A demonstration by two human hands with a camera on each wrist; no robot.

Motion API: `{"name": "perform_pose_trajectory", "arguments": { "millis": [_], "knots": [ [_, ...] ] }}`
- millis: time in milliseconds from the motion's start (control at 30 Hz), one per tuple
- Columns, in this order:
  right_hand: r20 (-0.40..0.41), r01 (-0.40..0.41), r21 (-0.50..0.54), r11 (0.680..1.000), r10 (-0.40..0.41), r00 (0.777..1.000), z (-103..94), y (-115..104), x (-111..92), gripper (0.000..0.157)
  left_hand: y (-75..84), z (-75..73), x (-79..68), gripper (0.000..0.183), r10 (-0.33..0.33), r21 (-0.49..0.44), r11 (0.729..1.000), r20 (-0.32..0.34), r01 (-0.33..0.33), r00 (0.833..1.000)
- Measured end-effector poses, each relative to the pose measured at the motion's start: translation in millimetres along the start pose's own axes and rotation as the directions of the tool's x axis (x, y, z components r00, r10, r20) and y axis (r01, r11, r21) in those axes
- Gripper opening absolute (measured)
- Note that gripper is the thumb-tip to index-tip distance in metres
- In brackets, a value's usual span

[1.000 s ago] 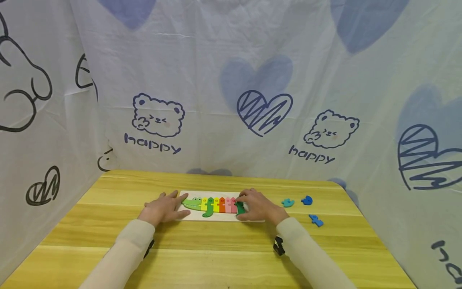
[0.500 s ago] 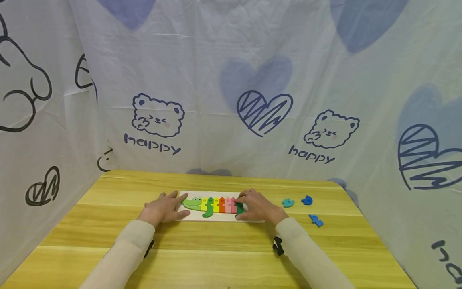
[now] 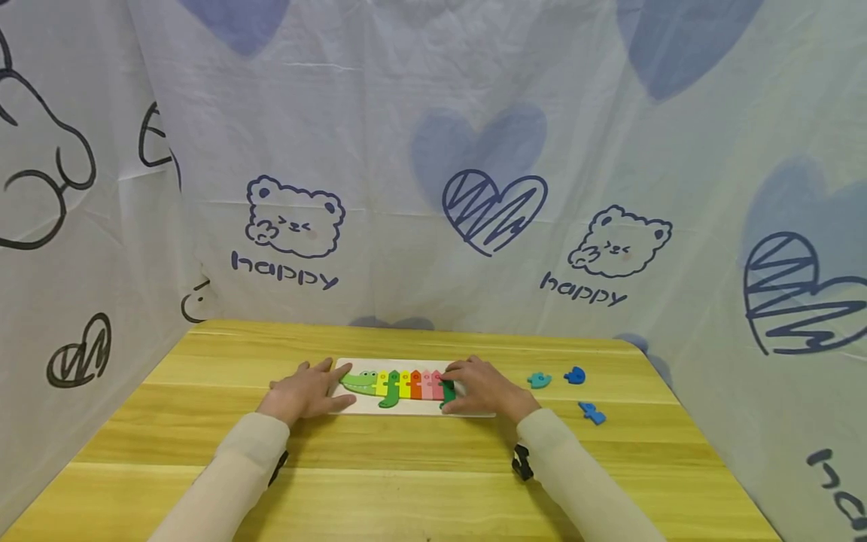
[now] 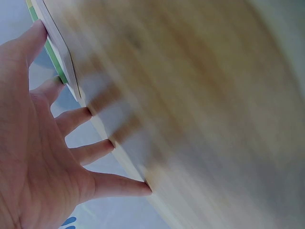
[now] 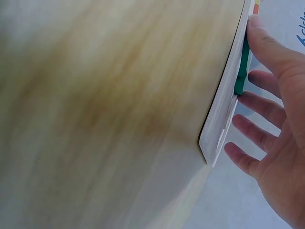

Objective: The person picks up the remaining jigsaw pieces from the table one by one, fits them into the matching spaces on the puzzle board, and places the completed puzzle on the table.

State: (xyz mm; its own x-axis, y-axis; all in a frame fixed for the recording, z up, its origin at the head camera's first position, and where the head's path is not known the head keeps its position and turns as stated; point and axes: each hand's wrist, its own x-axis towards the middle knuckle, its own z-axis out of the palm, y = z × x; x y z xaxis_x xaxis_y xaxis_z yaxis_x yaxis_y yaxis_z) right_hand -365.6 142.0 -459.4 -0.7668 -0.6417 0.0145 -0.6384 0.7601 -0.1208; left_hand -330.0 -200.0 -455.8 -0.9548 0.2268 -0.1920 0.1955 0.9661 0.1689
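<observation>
A white puzzle board (image 3: 413, 408) lies on the table, carrying a crocodile with a green head (image 3: 359, 385) and coloured body pieces. My left hand (image 3: 306, 391) rests at its left end, fingers spread; thumb and index finger touch the board, while the other fingertips meet the tabletop in the left wrist view. At the right end, my right hand (image 3: 484, 388) holds a dark green puzzle piece (image 5: 242, 67) between thumb and fingers, against the pink pieces (image 3: 432, 385). The hand partly covers this piece in the head view. The piece lies on the board in the right wrist view.
Right of the board lie a teal puzzle piece (image 3: 539, 380), a dark blue piece (image 3: 575, 375) and a lighter blue piece (image 3: 592, 412). The wooden table (image 3: 400, 482) meets a printed white curtain (image 3: 379, 150) at the back and sides.
The dark green piece has shifted slightly left against the pink pieces, under my right hand. Otherwise both hands and the board have stayed almost still.
</observation>
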Motion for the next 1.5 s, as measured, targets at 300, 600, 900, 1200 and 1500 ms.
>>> {"name": "perform_pose_trajectory", "arguments": {
  "millis": [300,600,900,1200,1500],
  "knots": [
    [-0.010,0.023,0.003,1.000,-0.023,1.000,-0.3,1.7,-3.5,0.068,0.1,1.1,0.9,0.078,0.003,-0.009,1.000,-0.005,-0.003,1.000],
    [-0.027,-0.008,0.034,0.999,0.009,1.000,-10.7,3.4,-16.8,0.062,-0.4,0.0,1.2,0.078,-0.001,-0.006,1.000,-0.003,0.001,1.000],
    [-0.076,0.025,0.037,0.999,-0.023,0.997,-22.8,13.9,-39.0,0.056,0.0,-0.6,-0.3,0.077,-0.002,-0.010,1.000,-0.003,0.002,1.000],
    [-0.130,0.079,-0.029,0.996,-0.082,0.988,-28.8,31.8,-67.5,0.052,-0.4,-2.0,0.0,0.078,-0.002,-0.011,1.000,-0.006,0.002,1.000],
    [-0.125,0.053,-0.078,0.996,-0.062,0.990,-32.2,54.3,-97.2,0.052,0.4,-1.0,-0.2,0.078,0.002,-0.008,1.000,0.001,-0.002,1.000]
  ]
}}
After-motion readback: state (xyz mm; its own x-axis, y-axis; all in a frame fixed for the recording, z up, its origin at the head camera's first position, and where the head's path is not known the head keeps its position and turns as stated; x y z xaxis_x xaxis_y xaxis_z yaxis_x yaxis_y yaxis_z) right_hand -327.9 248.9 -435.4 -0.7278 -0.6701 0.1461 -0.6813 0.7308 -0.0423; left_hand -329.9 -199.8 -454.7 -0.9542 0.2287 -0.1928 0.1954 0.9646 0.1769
